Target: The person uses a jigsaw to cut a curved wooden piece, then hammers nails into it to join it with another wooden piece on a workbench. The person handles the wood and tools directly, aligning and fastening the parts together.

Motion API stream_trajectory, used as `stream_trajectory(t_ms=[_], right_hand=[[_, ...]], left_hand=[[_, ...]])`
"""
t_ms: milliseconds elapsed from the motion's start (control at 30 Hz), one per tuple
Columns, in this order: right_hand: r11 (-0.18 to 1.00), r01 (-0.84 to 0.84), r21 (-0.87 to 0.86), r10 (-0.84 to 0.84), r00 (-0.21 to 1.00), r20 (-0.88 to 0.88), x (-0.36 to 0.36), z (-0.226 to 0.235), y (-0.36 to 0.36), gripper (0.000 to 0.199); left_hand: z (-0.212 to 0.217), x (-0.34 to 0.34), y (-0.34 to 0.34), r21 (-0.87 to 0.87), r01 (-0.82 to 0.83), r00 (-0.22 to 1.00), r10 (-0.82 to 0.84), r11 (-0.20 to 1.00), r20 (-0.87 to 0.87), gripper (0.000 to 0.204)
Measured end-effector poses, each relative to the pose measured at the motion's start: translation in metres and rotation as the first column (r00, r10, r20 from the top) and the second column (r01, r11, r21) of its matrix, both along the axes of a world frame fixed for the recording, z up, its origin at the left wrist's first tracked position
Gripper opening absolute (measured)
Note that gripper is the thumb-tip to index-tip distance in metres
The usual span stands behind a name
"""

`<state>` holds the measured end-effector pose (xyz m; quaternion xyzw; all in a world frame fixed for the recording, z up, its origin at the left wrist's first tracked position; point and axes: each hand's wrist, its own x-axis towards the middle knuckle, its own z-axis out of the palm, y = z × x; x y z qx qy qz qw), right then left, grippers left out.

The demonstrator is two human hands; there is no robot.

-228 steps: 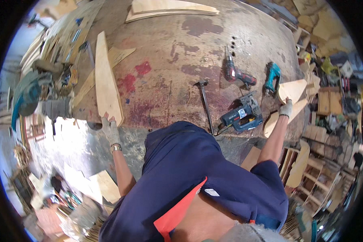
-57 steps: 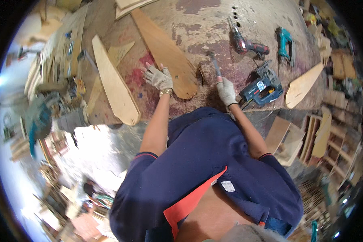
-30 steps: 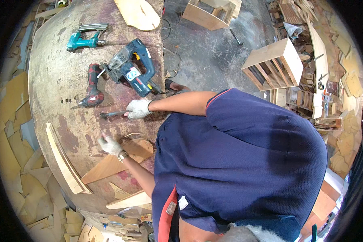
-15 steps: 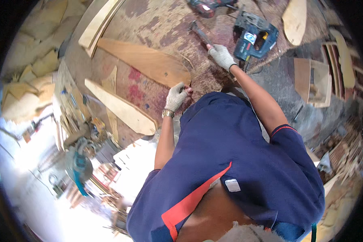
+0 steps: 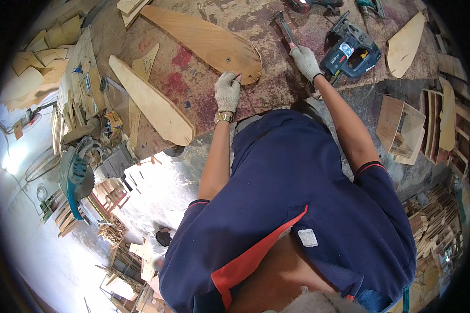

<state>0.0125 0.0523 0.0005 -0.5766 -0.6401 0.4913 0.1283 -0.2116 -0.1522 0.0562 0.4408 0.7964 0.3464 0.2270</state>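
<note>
A brown wooden board (image 5: 203, 39), long and tapered with a rounded end, lies on the worn worktable (image 5: 277, 94). My left hand (image 5: 227, 93), in a pale knitted glove, rests at the near edge of that rounded end. Its fingers are curled, the thumb tip by small dark marks in the wood; whatever they may pinch is hidden. To the right of the board, my gloved right hand (image 5: 305, 61) grips the handle of a hammer (image 5: 284, 26), its head pointing away from me. A jigsaw (image 5: 351, 56) lies just right of that hand.
Pale tapered boards (image 5: 151, 104) lie left, near the table's edge. Another pale piece (image 5: 405, 46) is at the far right, and a drill (image 5: 313, 4) at the back. Below the table are a wooden box (image 5: 399, 125) on the right and a circular saw (image 5: 78, 175) on the left.
The view has shifted, so the table sits higher in the picture. My left hand has come forward onto the brown board's edge. The hammer stays in my right hand.
</note>
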Motion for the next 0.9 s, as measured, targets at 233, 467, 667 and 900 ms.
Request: stream_trajectory(t_ms=[233, 467, 667, 900], right_hand=[[0.999, -0.031, -0.008, 0.031, 1.000, -0.001, 0.001, 0.004, 0.000, 0.067], [0.998, -0.041, -0.042, 0.041, 0.999, 0.006, 0.002, 0.010, -0.001, 0.069], [1.000, -0.023, -0.021, 0.022, 1.000, -0.021, 0.001, 0.007, -0.002, 0.072], [0.999, -0.020, -0.049, 0.019, 1.000, -0.008, 0.001, 0.004, -0.001, 0.074]], left_hand=[[-0.009, 0.018, 0.007, 0.122, 0.180, 0.934, -0.130, 0.976, -0.333, 0.010], [-0.017, 0.019, 0.002, 0.177, 0.211, 0.909, -0.127, 0.961, -0.398, 0.014], [-0.024, 0.019, 0.000, 0.128, 0.268, 0.849, -0.171, 0.955, -0.500, 0.017], [-0.032, 0.021, -0.001, 0.105, 0.311, 0.779, -0.190, 0.944, -0.597, 0.022]])
